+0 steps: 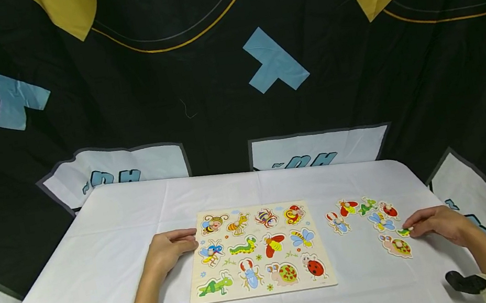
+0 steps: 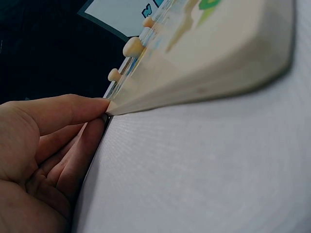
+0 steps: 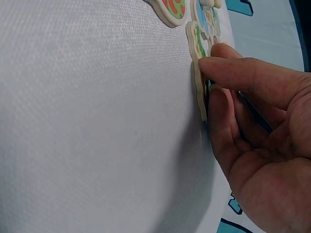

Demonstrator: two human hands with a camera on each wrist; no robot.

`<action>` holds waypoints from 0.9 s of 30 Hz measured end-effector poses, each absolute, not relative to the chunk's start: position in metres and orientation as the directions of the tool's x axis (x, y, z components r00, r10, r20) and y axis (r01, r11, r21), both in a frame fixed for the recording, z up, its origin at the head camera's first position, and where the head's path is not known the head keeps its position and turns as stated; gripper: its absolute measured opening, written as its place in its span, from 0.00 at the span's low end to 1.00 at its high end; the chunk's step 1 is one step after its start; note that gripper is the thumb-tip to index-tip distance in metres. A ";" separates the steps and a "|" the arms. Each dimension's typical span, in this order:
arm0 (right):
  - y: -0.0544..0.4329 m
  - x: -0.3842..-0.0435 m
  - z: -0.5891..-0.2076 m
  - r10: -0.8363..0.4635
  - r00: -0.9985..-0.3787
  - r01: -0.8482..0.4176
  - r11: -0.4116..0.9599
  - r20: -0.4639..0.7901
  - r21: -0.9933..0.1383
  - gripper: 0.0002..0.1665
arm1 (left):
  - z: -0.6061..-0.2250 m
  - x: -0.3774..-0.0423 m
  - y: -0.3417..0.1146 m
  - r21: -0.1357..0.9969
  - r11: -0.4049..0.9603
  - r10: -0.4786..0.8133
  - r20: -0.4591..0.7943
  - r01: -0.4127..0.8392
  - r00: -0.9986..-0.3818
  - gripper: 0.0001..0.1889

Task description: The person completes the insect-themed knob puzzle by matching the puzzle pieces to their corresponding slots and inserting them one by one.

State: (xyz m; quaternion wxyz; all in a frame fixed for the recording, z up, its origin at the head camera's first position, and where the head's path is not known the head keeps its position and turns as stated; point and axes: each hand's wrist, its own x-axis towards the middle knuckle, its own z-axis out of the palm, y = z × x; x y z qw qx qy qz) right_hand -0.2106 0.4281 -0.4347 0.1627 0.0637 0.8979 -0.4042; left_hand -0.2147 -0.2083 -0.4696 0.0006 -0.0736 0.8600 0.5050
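Note:
A wooden insect puzzle board (image 1: 259, 256) lies flat on the white table. My left hand (image 1: 169, 250) is at its left side, fingertips touching the edge. Up close in the left wrist view, round wooden knobs (image 2: 132, 47) stand up from the board. Over on the right, my right hand (image 1: 441, 225) pinches a green puzzle piece (image 3: 197, 43) with a wavy outline, low over the cloth. Its fingers cover much of that piece. Just below it lies a snail piece (image 1: 396, 246), and a blue-winged dragonfly piece (image 1: 381, 222) is above it.
More loose pieces lie right of the board: a stag beetle (image 1: 338, 223), a red-winged bug (image 1: 348, 207), a small green one (image 1: 367, 205) and a ladybug (image 1: 388, 210). A black cloth (image 1: 215, 97) hangs behind the table.

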 end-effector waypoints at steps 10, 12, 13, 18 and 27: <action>0.425 -0.211 -0.434 0.000 -0.945 0.243 0.673 -0.328 -0.699 0.14 | -0.467 -0.214 -0.208 0.865 0.486 -0.125 -0.072 -0.125 -0.990 0.20; 0.424 -0.210 -0.434 0.008 -0.945 0.244 0.679 -0.326 -0.692 0.14 | -0.468 -0.214 -0.208 0.869 0.482 -0.119 -0.066 -0.116 -0.991 0.20; 0.424 -0.210 -0.434 0.010 -0.946 0.243 0.683 -0.324 -0.689 0.15 | -0.468 -0.214 -0.208 0.871 0.479 -0.117 -0.063 -0.112 -0.991 0.20; 0.423 -0.209 -0.434 0.016 -0.948 0.238 0.697 -0.317 -0.677 0.15 | -0.470 -0.214 -0.210 0.875 0.475 -0.110 -0.049 -0.096 -0.993 0.20; 0.422 -0.209 -0.433 0.025 -0.948 0.243 0.698 -0.316 -0.674 0.14 | -0.471 -0.214 -0.209 0.875 0.475 -0.111 -0.051 -0.098 -0.993 0.20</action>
